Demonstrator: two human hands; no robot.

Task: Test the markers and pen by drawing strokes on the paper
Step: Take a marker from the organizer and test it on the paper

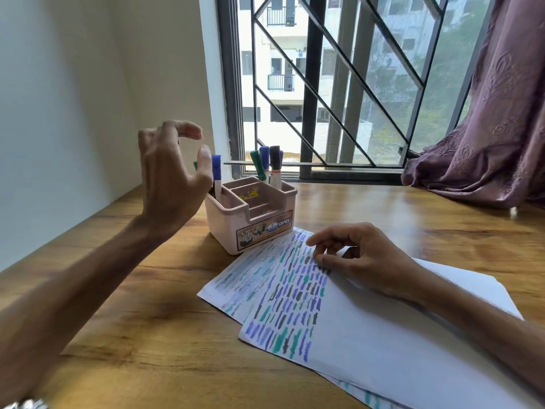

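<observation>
Left hand [174, 178] is hovering above the table [118, 320], at 10 o'clock from the holder [250, 228]. Its fingers are curving loosely and spreading wide, and it is holding nothing. The thumb is sitting just beside the cap of a blue marker [216, 172]; whether it is touching cannot be told. That blue marker is standing upright in the holder's left compartment.

The holder is standing on the table with its labelled face turned toward the viewer. A green marker [258, 165], a second blue marker [264, 159] and a black marker [275, 162] are leaning together, caps on, in the rear right compartment, at 1 o'clock from the holder's centre.

The paper [368, 335] is lying at 5 o'clock from the holder, its far corner reaching the holder's base. Rows of short blue, teal and dark strokes [295, 296] are covering its left part. A lower sheet [236, 278] is jutting out from under it at 9 o'clock and is carrying fainter marks.

Right hand [359, 258] is resting on the paper at 4 o'clock from the holder. Its fingers are curling loosely, with the fingertips [312, 240] touching the sheet at the edge of the strokes. It is gripping no marker.

A barred window [324, 84] is standing at 12 o'clock behind the holder, and a curtain [486, 128] is hanging at 2 o'clock, its hem lying on the table.
</observation>
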